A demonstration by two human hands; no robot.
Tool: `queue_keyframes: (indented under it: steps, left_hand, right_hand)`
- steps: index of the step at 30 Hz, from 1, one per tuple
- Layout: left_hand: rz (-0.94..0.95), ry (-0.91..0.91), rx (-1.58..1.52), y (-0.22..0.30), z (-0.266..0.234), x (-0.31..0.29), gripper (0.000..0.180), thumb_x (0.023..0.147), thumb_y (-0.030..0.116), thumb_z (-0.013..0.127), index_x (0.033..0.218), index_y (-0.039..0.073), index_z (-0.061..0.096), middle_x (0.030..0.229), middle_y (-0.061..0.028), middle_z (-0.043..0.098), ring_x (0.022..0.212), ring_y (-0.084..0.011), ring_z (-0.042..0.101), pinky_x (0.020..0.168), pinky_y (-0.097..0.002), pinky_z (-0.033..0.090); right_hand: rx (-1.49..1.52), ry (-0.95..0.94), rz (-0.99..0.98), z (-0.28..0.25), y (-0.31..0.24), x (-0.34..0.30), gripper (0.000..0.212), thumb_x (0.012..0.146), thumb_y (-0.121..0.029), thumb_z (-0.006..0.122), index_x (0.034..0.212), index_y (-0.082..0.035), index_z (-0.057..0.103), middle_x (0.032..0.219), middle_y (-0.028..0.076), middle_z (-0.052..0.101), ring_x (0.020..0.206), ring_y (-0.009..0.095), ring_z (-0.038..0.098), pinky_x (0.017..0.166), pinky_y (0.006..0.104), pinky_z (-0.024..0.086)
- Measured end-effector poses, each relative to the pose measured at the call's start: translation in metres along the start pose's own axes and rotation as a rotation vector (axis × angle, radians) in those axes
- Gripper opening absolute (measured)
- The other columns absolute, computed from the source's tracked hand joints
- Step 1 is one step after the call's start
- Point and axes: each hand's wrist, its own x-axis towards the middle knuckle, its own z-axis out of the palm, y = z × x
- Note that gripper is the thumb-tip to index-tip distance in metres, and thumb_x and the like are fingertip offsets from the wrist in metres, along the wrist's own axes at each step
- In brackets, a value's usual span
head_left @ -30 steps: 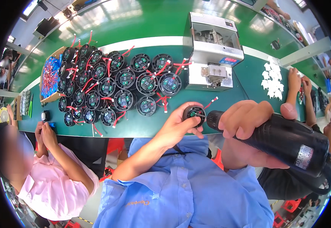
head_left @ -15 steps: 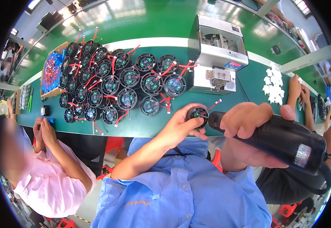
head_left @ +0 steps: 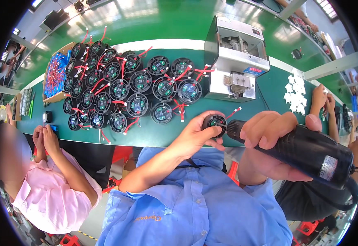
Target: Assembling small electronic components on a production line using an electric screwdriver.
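My left hand [head_left: 196,136] grips a small round black housing [head_left: 214,121] with a green circuit board inside and a red wire lead trailing off to the right. Its thumb presses on the board side. My right hand [head_left: 269,135] is wrapped round a thick black electric screwdriver [head_left: 316,153], held nearly level. The tool's tip points left at the housing; whether the bit sits on a screw, I cannot make out. Beyond my left hand, several more black round housings [head_left: 138,105] with boards and red leads stand in rows on the green table [head_left: 162,137].
A grey metal machine [head_left: 238,61] with a small display stands behind my hands. White plastic parts [head_left: 296,93] lie in a pile at the right. On the left is a cardboard box [head_left: 58,97] of blue parts with wires. Co-workers sit on both sides, one in a pink shirt [head_left: 56,192].
The screwdriver's tip has shifted very slightly right, and the fingers of my right hand have moved a little on it. My left hand keeps its hold on the housing.
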Motion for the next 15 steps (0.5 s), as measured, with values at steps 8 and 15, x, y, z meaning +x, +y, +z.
queue_keyframes:
  steps: [8,15]
  left_hand:
    - [-0.003,-0.001,-0.012,-0.0020,-0.0001,0.0023,0.033,0.089,0.004,0.054,0.120,0.000,0.047,0.094,-0.0057,0.052,0.076,-0.0140,0.058,0.069,-0.0364,0.060]
    - [0.004,0.002,-0.011,-0.0007,0.0024,0.0011,0.033,0.089,0.004,0.055,0.120,0.000,0.047,0.094,-0.0060,0.052,0.076,-0.0136,0.058,0.068,-0.0357,0.060]
  right_hand:
    - [-0.010,0.001,-0.002,-0.0012,-0.0037,-0.0001,0.082,0.088,-0.063,0.047,0.144,-0.008,0.021,0.079,0.010,0.052,0.052,0.021,0.051,0.046,0.0375,0.047]
    - [0.006,-0.014,-0.005,-0.0028,0.0006,0.0007,0.079,0.087,-0.062,0.050,0.140,-0.008,0.026,0.080,0.010,0.053,0.051,0.021,0.051,0.045,0.0373,0.047]
